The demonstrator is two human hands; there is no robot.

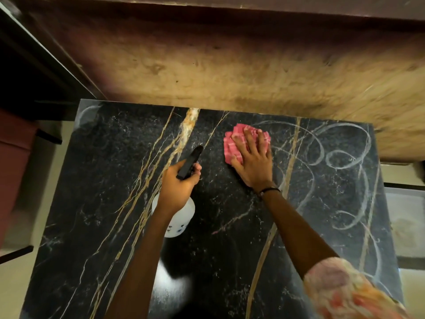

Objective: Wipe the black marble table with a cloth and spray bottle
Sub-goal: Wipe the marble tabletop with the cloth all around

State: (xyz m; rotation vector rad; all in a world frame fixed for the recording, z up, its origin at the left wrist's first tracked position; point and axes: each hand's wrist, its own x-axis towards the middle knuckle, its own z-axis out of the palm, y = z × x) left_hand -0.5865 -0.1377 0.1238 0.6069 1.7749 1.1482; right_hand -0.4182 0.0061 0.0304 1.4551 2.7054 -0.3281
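The black marble table (96, 180) with gold veins fills the lower part of the head view. My left hand (180, 183) grips a spray bottle (181, 217) with a white body and a black nozzle head, held above the table's middle with the nozzle pointing toward the far edge. My right hand (251, 157) lies flat, fingers spread, pressing a pink cloth (232, 146) onto the table near its far edge. White swirling smear marks (345, 157) cover the table's right side.
A shaggy tan rug (253, 70) lies on the floor beyond the table's far edge. Dark furniture (34, 72) stands at the upper left. A dark red seat (13, 162) sits by the table's left side. Pale floor and a framed mat (404, 222) border the right side.
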